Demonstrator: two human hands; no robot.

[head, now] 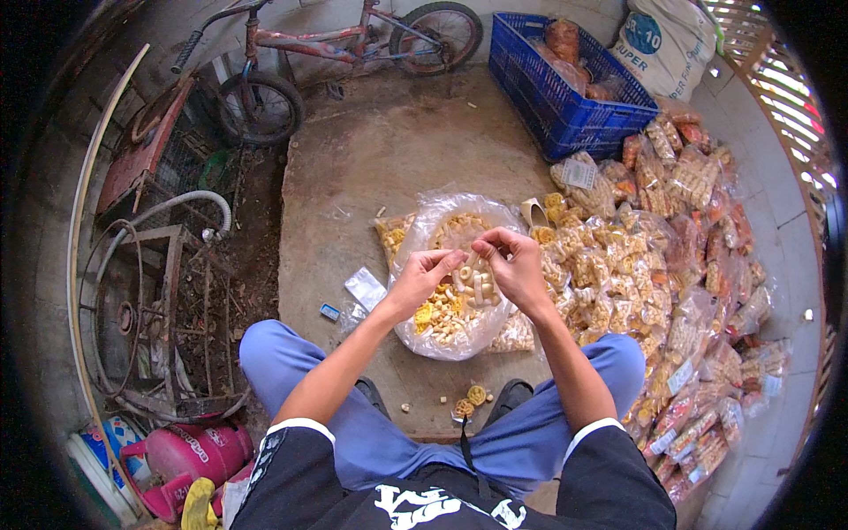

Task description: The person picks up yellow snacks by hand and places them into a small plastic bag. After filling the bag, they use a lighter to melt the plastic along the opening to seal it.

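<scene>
Both my hands hold the top of a small clear plastic bag of ring-shaped snacks (478, 286) between them. My left hand (427, 275) pinches its upper left edge with thumb and fingers, and my right hand (515, 265) pinches the upper right. Below them a large open clear plastic bag (434, 348) holds loose yellow and pale snacks. A cream-coloured scoop (534, 213) lies just beyond my right hand. To the left of the large bag are a stack of flat, clear plastic bags (365, 289) and a small blue box (329, 311).
Many filled snack bags (616, 265) are heaped along the right. Behind them stand a blue plastic crate (563, 119) and a white sack (664, 50). A bicycle (311, 46) leans at the back wall; a metal frame (173, 318) and pink gas cylinder (195, 454) are left.
</scene>
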